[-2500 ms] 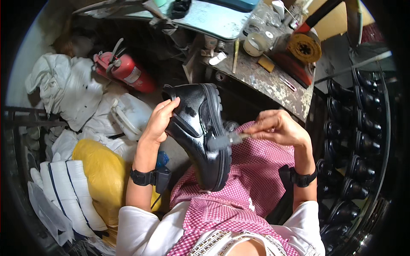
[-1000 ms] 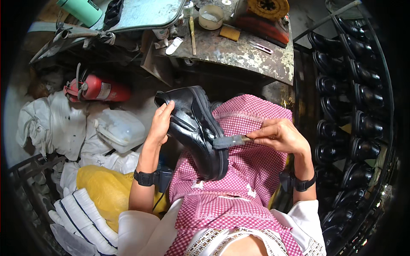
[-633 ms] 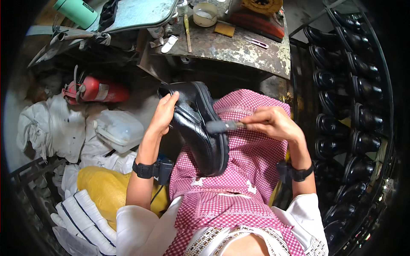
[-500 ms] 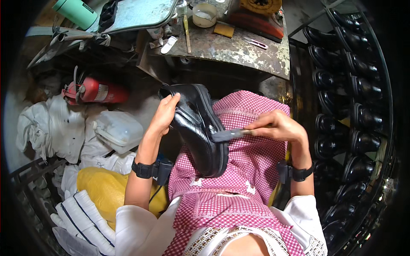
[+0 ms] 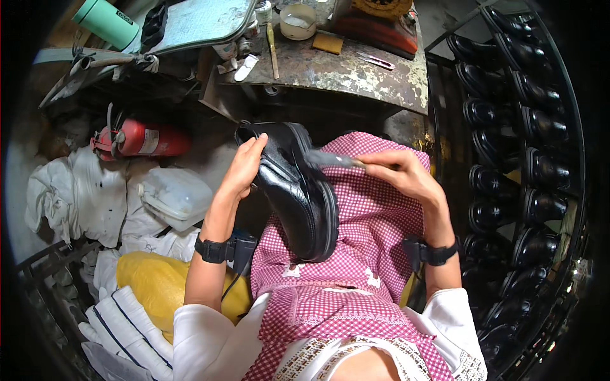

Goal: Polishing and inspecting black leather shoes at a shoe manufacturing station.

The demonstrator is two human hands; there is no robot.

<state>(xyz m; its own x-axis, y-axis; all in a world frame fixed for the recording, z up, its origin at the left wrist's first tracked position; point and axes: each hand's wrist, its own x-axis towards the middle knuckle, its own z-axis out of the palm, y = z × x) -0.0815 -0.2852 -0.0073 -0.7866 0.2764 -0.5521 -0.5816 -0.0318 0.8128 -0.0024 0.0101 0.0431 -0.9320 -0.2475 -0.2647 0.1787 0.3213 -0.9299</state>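
Note:
A black leather shoe is tilted over my lap, its toe toward me and its thick sole facing right. My left hand is closed on the heel end at the collar, thumb on top. In my right hand is a slim brush with a grey, flat head, pinched by its handle between thumb and fingers. The brush's tip meets the shoe's side by the sole edge, near the heel; motion blurs it slightly. Under the shoe lies a pink checked apron over my lap.
Ahead stands a worn workbench with a pot, a yellow sponge-like block, thread snips and a long-handled brush. A rack of black shoes is at right. Left are a fire extinguisher and a plastic container.
My right hand has moved the brush up along the shoe's side, from the forefoot toward the heel. My left hand keeps its hold, and the shoe has barely shifted.

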